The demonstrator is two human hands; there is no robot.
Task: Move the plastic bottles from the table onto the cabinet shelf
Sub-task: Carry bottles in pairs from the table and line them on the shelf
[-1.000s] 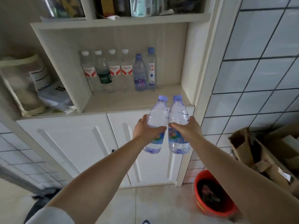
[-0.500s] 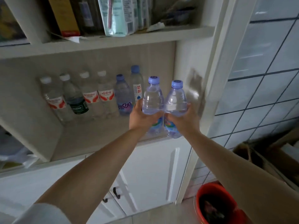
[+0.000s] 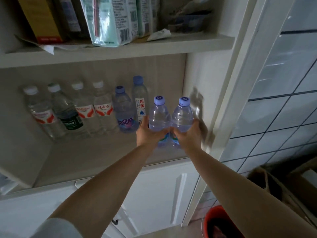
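Two blue-capped bottles, the left bottle [image 3: 159, 115] and the right bottle [image 3: 182, 117], stand upright and touching at the shelf's [image 3: 103, 157] right end. The left hand [image 3: 148, 134] and right hand [image 3: 187, 136] each wrap fingers around one. Six more bottles [image 3: 103, 107] line the shelf's back edge.

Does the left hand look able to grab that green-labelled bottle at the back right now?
Probably not: the left hand is already wrapped around a purple-capped bottle, though the path to the green-labelled bottle looks open.
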